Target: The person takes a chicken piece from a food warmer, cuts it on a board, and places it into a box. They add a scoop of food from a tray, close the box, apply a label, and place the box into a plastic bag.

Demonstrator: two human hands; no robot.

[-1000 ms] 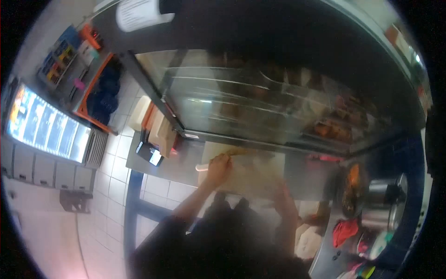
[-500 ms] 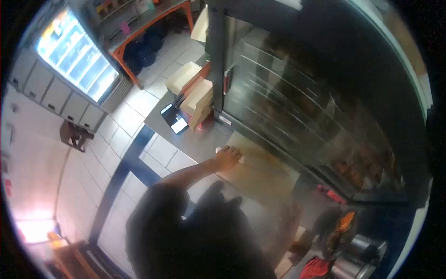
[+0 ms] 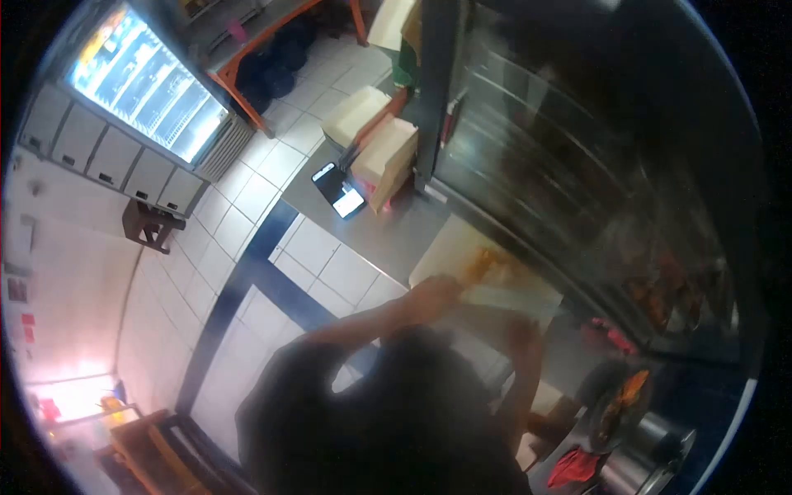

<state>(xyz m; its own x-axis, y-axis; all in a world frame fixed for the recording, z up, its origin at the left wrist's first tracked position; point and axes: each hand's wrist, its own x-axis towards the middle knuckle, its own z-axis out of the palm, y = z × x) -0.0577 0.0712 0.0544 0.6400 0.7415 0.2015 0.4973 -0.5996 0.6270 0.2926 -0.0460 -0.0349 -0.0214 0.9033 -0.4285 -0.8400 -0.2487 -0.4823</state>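
A pale sheet that looks like paper [image 3: 433,252] lies on the counter before the glass cabinet. Blurred yellow-orange food pieces [image 3: 488,264] rest on it. At the sheet's near left edge is my left hand [image 3: 436,299], its fingers closed on that edge. My right hand [image 3: 521,334] is by the near right part of the sheet; its fingers are smeared and I cannot make out their grip. A lighter band runs along the sheet between the hands, just in front of the food.
A dark-framed glass cabinet [image 3: 569,181] stands behind the sheet. To the left on the metal counter [image 3: 388,239] are a phone [image 3: 338,191] and open cardboard boxes [image 3: 384,153]. At right are a pink-red object [image 3: 609,337], metal pots [image 3: 639,462] and a red cloth [image 3: 575,468].
My left hand has moved from the sheet's upper left to its near edge. The right hand has come up beside the sheet. Food on the sheet shows more clearly. The view has shifted.
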